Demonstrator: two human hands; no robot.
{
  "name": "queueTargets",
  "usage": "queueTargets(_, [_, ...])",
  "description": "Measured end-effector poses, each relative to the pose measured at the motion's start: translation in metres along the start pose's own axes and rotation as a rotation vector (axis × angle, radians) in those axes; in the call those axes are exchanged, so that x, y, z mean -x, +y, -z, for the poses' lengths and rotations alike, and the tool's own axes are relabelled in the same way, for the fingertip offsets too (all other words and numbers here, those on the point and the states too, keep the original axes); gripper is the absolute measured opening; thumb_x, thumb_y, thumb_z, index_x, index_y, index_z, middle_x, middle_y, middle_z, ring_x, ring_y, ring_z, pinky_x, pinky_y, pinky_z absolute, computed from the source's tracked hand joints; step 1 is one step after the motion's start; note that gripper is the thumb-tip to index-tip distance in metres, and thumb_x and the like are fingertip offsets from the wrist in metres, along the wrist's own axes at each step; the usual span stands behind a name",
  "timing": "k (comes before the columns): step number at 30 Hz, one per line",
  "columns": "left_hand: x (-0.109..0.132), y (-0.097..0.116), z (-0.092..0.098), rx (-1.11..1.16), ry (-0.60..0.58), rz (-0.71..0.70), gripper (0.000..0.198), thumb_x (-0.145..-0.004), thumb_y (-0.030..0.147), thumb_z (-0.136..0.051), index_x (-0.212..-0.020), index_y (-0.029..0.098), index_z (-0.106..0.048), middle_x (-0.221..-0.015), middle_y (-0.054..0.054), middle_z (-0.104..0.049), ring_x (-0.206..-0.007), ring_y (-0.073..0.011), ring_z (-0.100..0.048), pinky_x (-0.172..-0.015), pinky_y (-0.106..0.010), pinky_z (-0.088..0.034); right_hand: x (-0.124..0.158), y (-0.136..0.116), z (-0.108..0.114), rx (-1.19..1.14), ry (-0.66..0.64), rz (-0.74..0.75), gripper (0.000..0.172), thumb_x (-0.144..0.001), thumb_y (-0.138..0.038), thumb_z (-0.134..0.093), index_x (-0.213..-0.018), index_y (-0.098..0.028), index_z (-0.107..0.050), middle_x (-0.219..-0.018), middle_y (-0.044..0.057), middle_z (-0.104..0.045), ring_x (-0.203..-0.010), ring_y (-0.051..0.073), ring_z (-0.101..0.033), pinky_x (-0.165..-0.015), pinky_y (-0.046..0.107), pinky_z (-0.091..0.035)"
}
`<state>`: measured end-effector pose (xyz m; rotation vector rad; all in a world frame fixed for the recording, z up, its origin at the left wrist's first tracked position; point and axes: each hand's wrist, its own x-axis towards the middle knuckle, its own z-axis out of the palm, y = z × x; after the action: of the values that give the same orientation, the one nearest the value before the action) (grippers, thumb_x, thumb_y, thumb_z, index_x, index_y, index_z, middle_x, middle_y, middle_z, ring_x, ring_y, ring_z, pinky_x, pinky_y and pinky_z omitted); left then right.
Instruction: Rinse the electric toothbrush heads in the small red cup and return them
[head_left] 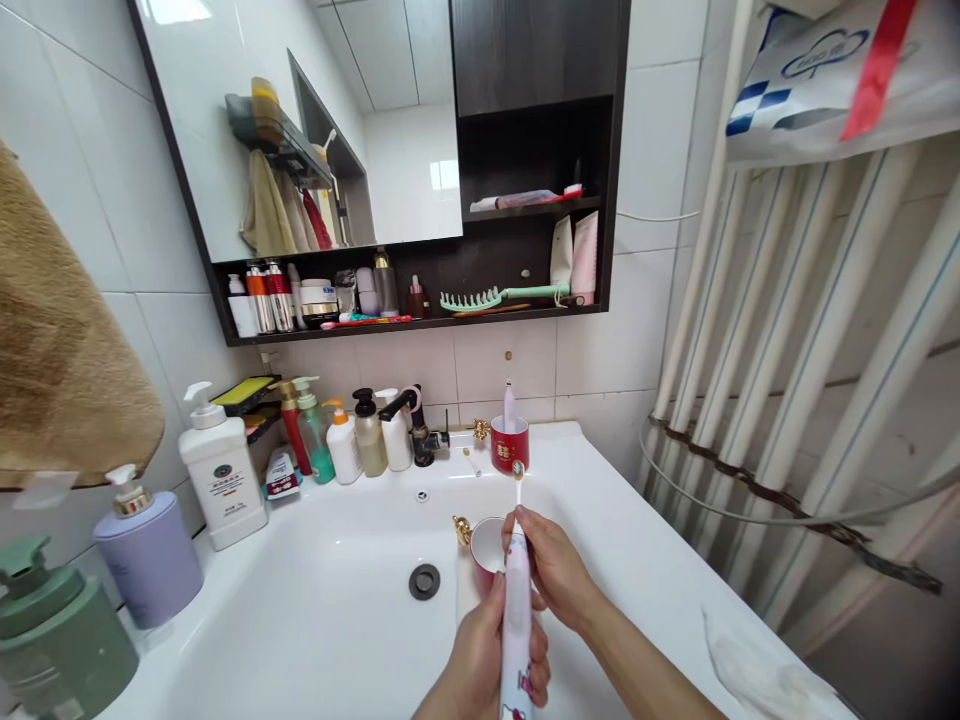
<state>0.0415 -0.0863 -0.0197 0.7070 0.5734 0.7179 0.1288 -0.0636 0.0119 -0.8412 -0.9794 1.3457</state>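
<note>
My left hand (482, 640) is wrapped round the pale handle of an electric toothbrush (517, 610), held upright over the right side of the sink. The fingers of my right hand (551, 560) pinch the neck of the brush near its head. Behind the brush and partly hidden by my hands is a red cup (481, 572) with a white inside and a gold handle. Farther back on the sink's ledge stands another red cup (510, 446) with a pale toothbrush in it.
The white sink (337, 600) has a black faucet (421, 430). Pump bottles (223, 470) line the back and left edges. A dark mirror cabinet (532, 245) hangs above. White pipes (795, 350) run along the right wall. A crumpled plastic bag (765, 672) lies at lower right.
</note>
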Motion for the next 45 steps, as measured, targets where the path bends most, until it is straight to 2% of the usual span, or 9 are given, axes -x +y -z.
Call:
queueTargets(5, [-0.002,-0.002,-0.002,-0.127,0.114,-0.145,0.045,-0.061,0.055,-0.032,-0.071,0.013,-0.041,-0.038,0.003,-0.044,-0.027,-0.0061,-0.037,-0.03,-0.018,-0.023,0.001,-0.002,0.001,0.054,0.129,0.065,0.026,-0.064,-0.042,-0.04,-0.061,-0.017,-0.041,-0.047,-0.004,-0.045,-0.027,0.004,-0.034,-0.021,0.015,-0.019])
queueTargets(10, [0.0,-0.001,-0.004,-0.106,0.027,-0.081,0.045,-0.059,0.057,-0.033,-0.072,0.014,-0.04,-0.037,0.005,-0.042,-0.025,-0.0049,-0.034,-0.029,-0.017,-0.022,0.003,-0.002,-0.004,-0.014,0.152,0.066,0.026,-0.063,-0.044,-0.041,-0.062,-0.017,-0.041,-0.047,-0.004,-0.047,-0.034,0.007,-0.041,-0.021,0.014,-0.021])
queueTargets(15, [0.001,-0.001,-0.002,-0.159,0.067,-0.139,0.049,-0.06,0.058,-0.029,-0.073,0.013,-0.041,-0.038,0.004,-0.043,-0.026,-0.0056,-0.036,-0.028,-0.018,-0.022,0.003,-0.001,-0.005,0.008,0.187,0.131,0.027,-0.062,-0.044,-0.042,-0.059,-0.017,-0.041,-0.044,-0.004,-0.047,-0.035,0.007,-0.042,-0.025,0.014,-0.023])
queueTargets(19, [0.001,0.002,-0.001,-0.101,-0.058,0.001,0.046,-0.062,0.058,-0.027,-0.071,0.015,-0.042,-0.037,0.005,-0.041,-0.025,-0.0056,-0.034,-0.03,-0.018,-0.023,0.002,-0.001,-0.005,-0.055,0.21,0.085,0.028,-0.063,-0.046,-0.039,-0.06,-0.018,-0.04,-0.042,-0.005,-0.048,-0.033,0.007,-0.042,-0.031,0.017,-0.03])
queueTargets(21, [0.002,0.003,-0.001,-0.086,-0.096,0.039,0.045,-0.062,0.058,-0.027,-0.068,0.016,-0.042,-0.037,0.005,-0.04,-0.025,-0.0053,-0.033,-0.03,-0.018,-0.023,0.002,-0.001,-0.005,-0.073,0.197,0.063,0.028,-0.063,-0.047,-0.04,-0.061,-0.018,-0.039,-0.041,-0.005,-0.047,-0.033,0.008,-0.043,-0.031,0.017,-0.03])
queueTargets(24, [0.003,0.004,-0.001,-0.082,-0.067,0.044,0.043,-0.063,0.056,-0.027,-0.071,0.017,-0.043,-0.038,0.004,-0.043,-0.026,-0.0061,-0.037,-0.031,-0.018,-0.024,0.001,-0.003,-0.003,-0.068,0.154,0.067,0.028,-0.063,-0.045,-0.041,-0.061,-0.018,-0.04,-0.04,-0.005,-0.046,-0.033,0.008,-0.043,-0.031,0.017,-0.029])
queueTargets(28, [0.003,0.001,0.0,-0.117,-0.09,0.08,0.042,-0.066,0.051,-0.026,-0.077,0.015,-0.044,-0.038,0.002,-0.046,-0.028,-0.0086,-0.041,-0.03,-0.018,-0.025,-0.001,-0.005,0.003,-0.125,0.179,0.123,0.026,-0.064,-0.043,-0.041,-0.061,-0.017,-0.041,-0.04,-0.005,-0.046,-0.035,0.006,-0.042,-0.037,0.018,-0.031])
queueTargets(34, [-0.001,-0.005,0.004,-0.114,0.006,-0.03,0.039,-0.063,0.051,-0.034,-0.073,0.015,-0.042,-0.038,0.005,-0.043,-0.026,-0.0059,-0.037,-0.03,-0.017,-0.023,-0.004,-0.006,0.008,-0.102,0.092,0.107,0.023,-0.064,-0.039,-0.044,-0.068,-0.017,-0.047,-0.051,-0.004,-0.049,-0.044,0.008,-0.045,-0.044,0.02,-0.034])
queueTargets(45, [0.002,0.0,0.001,-0.187,0.005,-0.037,0.051,-0.057,0.06,-0.031,-0.077,0.014,-0.041,-0.038,0.005,-0.041,-0.025,-0.0055,-0.035,-0.03,-0.018,-0.022,-0.004,-0.003,0.005,-0.137,0.168,0.169,0.023,-0.063,-0.039,-0.045,-0.068,-0.017,-0.049,-0.048,-0.004,-0.042,-0.043,0.007,-0.04,-0.044,0.021,-0.032])
